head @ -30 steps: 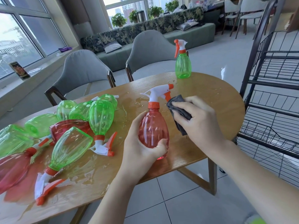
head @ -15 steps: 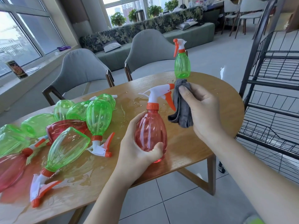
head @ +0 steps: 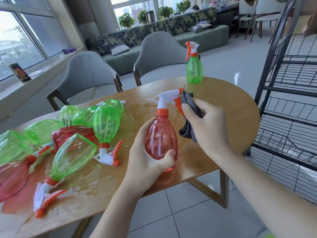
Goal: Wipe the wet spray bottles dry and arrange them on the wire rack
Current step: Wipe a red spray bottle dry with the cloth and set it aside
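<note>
My left hand [head: 147, 155] grips the body of a red spray bottle [head: 161, 136], held upright above the wooden table [head: 223, 103]. Its white and orange spray head points right. My right hand [head: 207, 124] holds a grey cloth [head: 188, 127] bunched against the orange trigger and nozzle. A green spray bottle [head: 194, 69] stands upright at the table's far edge. Several wet green and red bottles [head: 75, 133] lie in a pile on the left of the table. The black wire rack [head: 288, 103] stands to the right of the table; no bottle shows on it.
Puddles of water [head: 96, 182] spread over the left and middle of the table. Two grey chairs [head: 89, 74] stand behind the table. A long sofa [head: 171, 31] runs along the windows at the back. Tiled floor lies below the table's near edge.
My right hand has lifted the cloth from the bottle's side up to its nozzle and trigger. The left hand keeps its grip on the red bottle, which has barely moved.
</note>
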Motion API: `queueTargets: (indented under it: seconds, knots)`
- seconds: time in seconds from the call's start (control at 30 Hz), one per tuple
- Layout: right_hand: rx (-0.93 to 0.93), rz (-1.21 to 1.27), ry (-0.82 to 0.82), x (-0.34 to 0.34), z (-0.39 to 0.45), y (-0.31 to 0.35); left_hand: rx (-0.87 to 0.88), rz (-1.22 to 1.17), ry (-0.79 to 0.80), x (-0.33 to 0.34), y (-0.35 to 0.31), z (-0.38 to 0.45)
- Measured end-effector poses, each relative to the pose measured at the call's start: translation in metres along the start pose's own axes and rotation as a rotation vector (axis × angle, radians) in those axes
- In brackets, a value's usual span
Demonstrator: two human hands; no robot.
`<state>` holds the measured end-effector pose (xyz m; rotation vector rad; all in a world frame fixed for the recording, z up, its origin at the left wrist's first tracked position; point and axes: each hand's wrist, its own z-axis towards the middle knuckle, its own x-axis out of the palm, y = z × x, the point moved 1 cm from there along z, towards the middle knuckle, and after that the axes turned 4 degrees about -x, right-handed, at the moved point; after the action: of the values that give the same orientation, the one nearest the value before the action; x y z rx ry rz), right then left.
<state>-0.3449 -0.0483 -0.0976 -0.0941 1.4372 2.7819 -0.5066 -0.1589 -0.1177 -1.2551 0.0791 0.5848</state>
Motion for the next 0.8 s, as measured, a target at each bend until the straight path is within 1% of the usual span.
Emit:
queueTargets:
  seconds: [0.07,0.2,0.33,0.4,0.5,0.57,0.63,0.7,0.8]
  knots:
    - [-0.015,-0.044,0.06,-0.003,-0.002,0.0,0.002,-0.004,0.003,-0.001,0.0,0.0]
    - [-0.103,-0.13,0.218,-0.016,-0.007,-0.002,-0.003,-0.009,-0.013,-0.005,0.0,0.002]
    - [-0.165,-0.277,0.341,-0.032,-0.003,-0.009,-0.036,-0.047,-0.017,-0.01,0.0,0.003]
    - [-0.138,-0.304,0.329,-0.038,0.0,-0.01,-0.041,-0.049,-0.012,-0.011,0.0,0.003]
    - [-0.103,-0.335,0.2,-0.043,0.009,-0.006,-0.017,-0.011,0.008,-0.011,0.001,0.001]
    - [-0.125,-0.348,0.102,-0.044,0.017,0.002,0.009,0.037,0.034,-0.011,0.002,0.001]
    - [-0.165,-0.346,0.053,-0.044,0.022,0.01,0.059,0.126,0.056,-0.011,0.001,0.002]
    - [-0.193,-0.366,0.071,-0.043,0.025,0.017,0.118,0.224,0.063,-0.011,0.0,0.002]
    - [-0.158,-0.432,0.188,-0.043,0.028,0.018,0.199,0.354,0.067,-0.013,-0.001,0.002]
